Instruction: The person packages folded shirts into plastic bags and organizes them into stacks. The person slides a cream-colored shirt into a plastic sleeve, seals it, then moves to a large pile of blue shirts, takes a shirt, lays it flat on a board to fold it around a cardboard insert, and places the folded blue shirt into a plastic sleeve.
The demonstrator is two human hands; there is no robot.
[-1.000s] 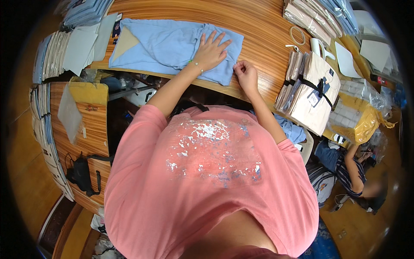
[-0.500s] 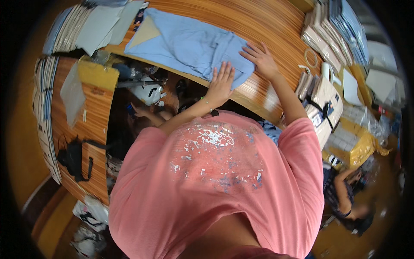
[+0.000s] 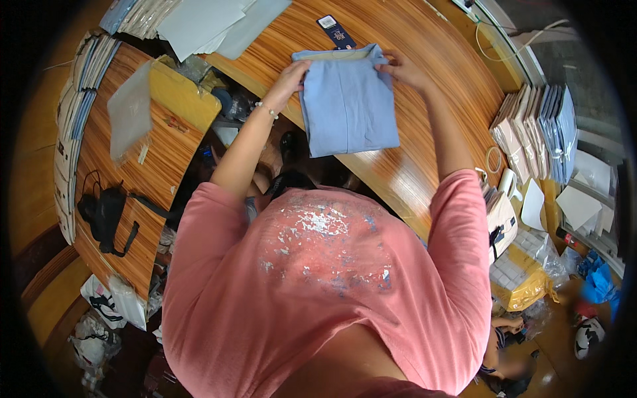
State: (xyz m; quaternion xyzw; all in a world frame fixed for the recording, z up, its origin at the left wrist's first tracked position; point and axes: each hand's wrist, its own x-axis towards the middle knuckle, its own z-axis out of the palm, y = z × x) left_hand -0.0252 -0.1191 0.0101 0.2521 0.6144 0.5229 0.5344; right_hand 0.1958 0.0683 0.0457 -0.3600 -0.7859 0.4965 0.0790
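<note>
A light blue garment (image 3: 348, 109), folded into a neat rectangle, is at the wooden table's near edge, its lower part overhanging. Along its far edge a strip of cream-coloured board or lining shows. My left hand (image 3: 290, 78) grips the far left corner, its fingers partly hidden by the cloth. At the far right corner my right hand (image 3: 402, 70) pinches the fabric between thumb and fingers. Just beyond the garment lies a dark blue hang tag (image 3: 336, 33) with a white label, flat on the table (image 3: 424, 79).
Stacks of bagged folded clothes (image 3: 556, 132) stand on the right. White sheets (image 3: 202, 30) lie far left. On the left-hand table are a black bag (image 3: 105, 215) and a clear plastic sleeve (image 3: 129, 109). A yellow-taped parcel (image 3: 527, 282) and another person (image 3: 507, 365) are lower right.
The garment has gone from a long flattened strip under my palms to a compact rectangle held at its far corners. A hang tag now shows beyond it. My view has shifted.
</note>
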